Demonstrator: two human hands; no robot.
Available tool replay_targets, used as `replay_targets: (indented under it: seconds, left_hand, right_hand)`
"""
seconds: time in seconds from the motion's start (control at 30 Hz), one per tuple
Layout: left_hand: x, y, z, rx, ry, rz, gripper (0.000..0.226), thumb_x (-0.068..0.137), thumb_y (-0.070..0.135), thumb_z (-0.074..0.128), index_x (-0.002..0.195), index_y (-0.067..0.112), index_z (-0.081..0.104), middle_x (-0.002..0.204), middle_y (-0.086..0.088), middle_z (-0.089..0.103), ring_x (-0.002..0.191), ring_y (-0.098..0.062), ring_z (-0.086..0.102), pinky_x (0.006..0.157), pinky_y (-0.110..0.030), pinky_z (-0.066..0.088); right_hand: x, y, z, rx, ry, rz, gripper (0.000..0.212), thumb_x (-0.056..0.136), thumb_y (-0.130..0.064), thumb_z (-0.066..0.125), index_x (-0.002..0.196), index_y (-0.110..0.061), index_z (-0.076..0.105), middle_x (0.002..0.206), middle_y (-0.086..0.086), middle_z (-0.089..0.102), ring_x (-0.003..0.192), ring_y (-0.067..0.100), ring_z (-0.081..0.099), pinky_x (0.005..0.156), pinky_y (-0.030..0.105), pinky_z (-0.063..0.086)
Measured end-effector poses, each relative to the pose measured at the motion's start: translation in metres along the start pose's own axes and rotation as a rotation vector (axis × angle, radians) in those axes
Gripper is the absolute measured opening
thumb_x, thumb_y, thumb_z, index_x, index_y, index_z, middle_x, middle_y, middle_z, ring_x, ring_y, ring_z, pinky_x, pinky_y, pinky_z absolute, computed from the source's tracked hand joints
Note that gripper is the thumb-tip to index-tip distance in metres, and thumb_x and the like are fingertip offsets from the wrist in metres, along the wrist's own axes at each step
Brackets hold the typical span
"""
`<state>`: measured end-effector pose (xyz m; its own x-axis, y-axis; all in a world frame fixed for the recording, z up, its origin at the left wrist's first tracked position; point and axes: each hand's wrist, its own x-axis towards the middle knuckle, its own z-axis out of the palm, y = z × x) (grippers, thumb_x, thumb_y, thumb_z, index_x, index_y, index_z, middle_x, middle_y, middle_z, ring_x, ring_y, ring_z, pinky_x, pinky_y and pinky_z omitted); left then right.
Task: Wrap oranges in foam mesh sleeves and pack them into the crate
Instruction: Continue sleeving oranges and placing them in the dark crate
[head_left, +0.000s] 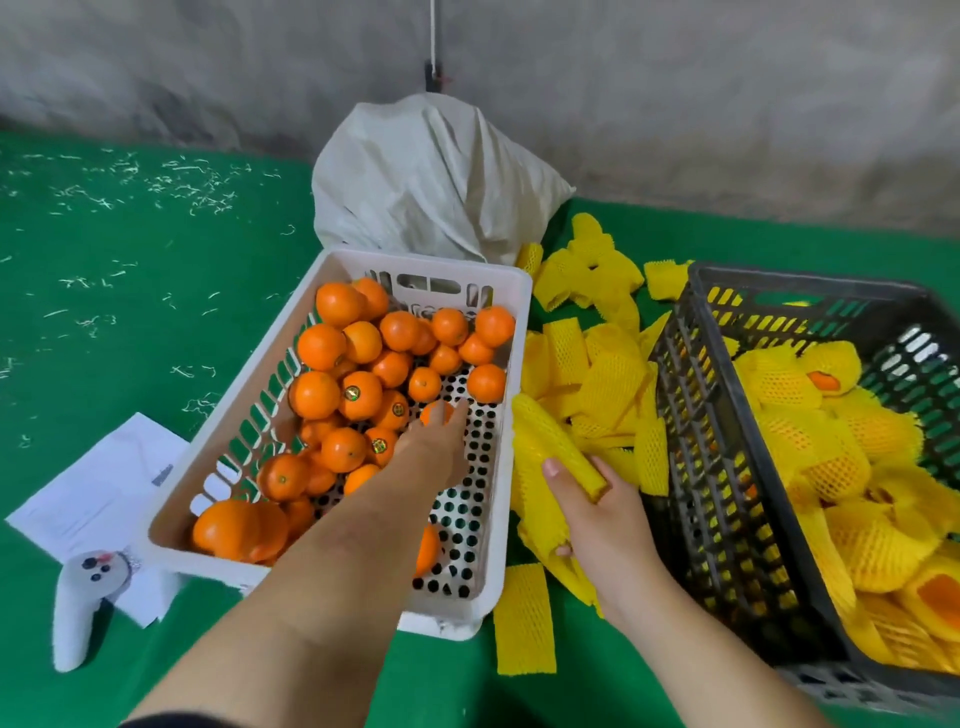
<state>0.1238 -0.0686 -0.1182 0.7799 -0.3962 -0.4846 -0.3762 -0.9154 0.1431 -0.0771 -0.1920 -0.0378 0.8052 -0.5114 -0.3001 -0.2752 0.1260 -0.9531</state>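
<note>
My left hand (435, 441) reaches open-fingered onto a small round orange (435, 413) in the white plastic basket (511, 364), smooth and maybe slippery, while my right hand (597, 512) grips a soft, squishy yellow foam mesh sleeve (553, 447).

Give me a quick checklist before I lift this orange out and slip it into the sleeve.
1. Left hand on an orange in the white crate: ok, fingers reach over it; a closed grip cannot be told.
2. Right hand holds a foam sleeve: ok.
3. Sleeve mouth open to take fruit: cannot tell, it looks flattened.
4. Spare sleeves lie between the crates: ok.
5. Room in the dark crate for another wrapped orange: ok, far right part shows bare floor.
</note>
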Motion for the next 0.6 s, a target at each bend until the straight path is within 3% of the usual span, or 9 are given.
replay_targets:
  seconds: [0.07,0.1,0.2,0.3,0.37,0.43,0.5,0.57,0.6]
  left_hand:
    - [0.015,-0.002,0.013,0.009,-0.02,-0.045,0.102,0.1,0.014,0.054,0.162,0.026,-0.026,0.171,-0.01,-0.024,0.153,-0.045,0.027,0.11,-0.049,0.048]
    - [0.021,-0.002,0.02,0.018,0.016,-0.048,0.1,0.1,0.012,0.053,0.163,0.023,-0.024,0.171,-0.013,-0.024,0.154,-0.044,0.027,0.107,-0.046,0.051]
    - [0.026,-0.008,0.032,-0.009,0.118,-0.074,0.081,0.1,0.009,0.055,0.164,0.021,0.007,0.165,-0.022,-0.001,0.138,-0.043,0.05,0.1,-0.041,0.056]
    - [0.024,-0.02,0.034,-0.19,0.195,-0.095,0.056,0.098,0.007,0.06,0.143,0.024,0.031,0.154,-0.021,0.022,0.11,-0.04,0.064,0.087,-0.044,0.058]
    - [0.022,-0.023,0.029,-0.302,0.223,-0.052,0.049,0.098,0.013,0.063,0.135,0.02,0.032,0.143,-0.018,0.038,0.106,-0.04,0.061,0.081,-0.047,0.056]
    - [0.014,-0.016,0.008,-0.503,0.257,-0.007,0.06,0.097,0.02,0.068,0.142,0.018,0.028,0.134,-0.016,0.047,0.112,-0.038,0.06,0.087,-0.049,0.055]
    - [0.0,-0.005,-0.021,-0.681,0.331,0.073,0.08,0.094,0.026,0.075,0.154,0.017,0.023,0.139,-0.011,0.049,0.121,-0.03,0.057,0.097,-0.044,0.053]
    - [-0.024,0.006,-0.046,-0.731,0.448,0.166,0.085,0.091,0.034,0.08,0.158,0.021,0.029,0.144,-0.004,0.045,0.127,-0.016,0.049,0.103,-0.032,0.046]
    - [-0.041,0.011,-0.054,-0.739,0.516,0.211,0.082,0.09,0.037,0.081,0.156,0.023,0.035,0.144,-0.001,0.043,0.125,-0.009,0.044,0.103,-0.023,0.042]
  right_hand:
    - [0.002,-0.003,0.001,0.005,-0.039,0.019,0.03,0.089,-0.046,0.075,0.114,-0.059,0.065,0.11,-0.022,0.072,0.082,0.011,0.071,0.052,0.04,0.061]
    - [0.002,-0.005,0.002,0.0,-0.064,0.022,0.026,0.09,-0.043,0.075,0.102,-0.064,0.067,0.102,-0.026,0.072,0.08,0.007,0.071,0.053,0.041,0.061]
    - [0.001,-0.005,0.004,0.068,-0.101,0.058,0.017,0.086,-0.049,0.075,0.1,-0.057,0.071,0.097,-0.022,0.074,0.079,0.009,0.072,0.056,0.036,0.059]
    - [-0.003,-0.002,0.009,0.194,-0.088,0.147,0.041,0.071,-0.069,0.074,0.101,-0.04,0.072,0.095,0.001,0.077,0.07,0.024,0.073,0.057,0.036,0.056]
    - [-0.005,0.001,0.013,0.182,-0.053,0.209,0.067,0.064,-0.086,0.068,0.107,-0.035,0.064,0.093,0.008,0.076,0.067,0.026,0.07,0.065,0.041,0.055]
    - [-0.005,0.002,0.012,0.101,0.015,0.179,0.067,0.063,-0.092,0.06,0.098,-0.035,0.062,0.091,0.005,0.075,0.068,0.024,0.069,0.074,0.04,0.055]
    - [-0.003,0.0,0.007,0.067,0.056,0.041,0.039,0.08,-0.073,0.064,0.084,-0.034,0.065,0.085,0.0,0.073,0.072,0.023,0.067,0.072,0.029,0.053]
    - [0.001,-0.004,0.002,0.054,0.088,-0.079,0.01,0.097,-0.038,0.064,0.106,-0.036,0.066,0.103,-0.011,0.074,0.089,0.01,0.07,0.081,0.026,0.053]
    - [0.003,-0.004,-0.001,0.05,0.112,-0.132,0.026,0.099,-0.027,0.064,0.121,-0.04,0.059,0.112,-0.017,0.072,0.098,0.002,0.068,0.087,0.025,0.052]
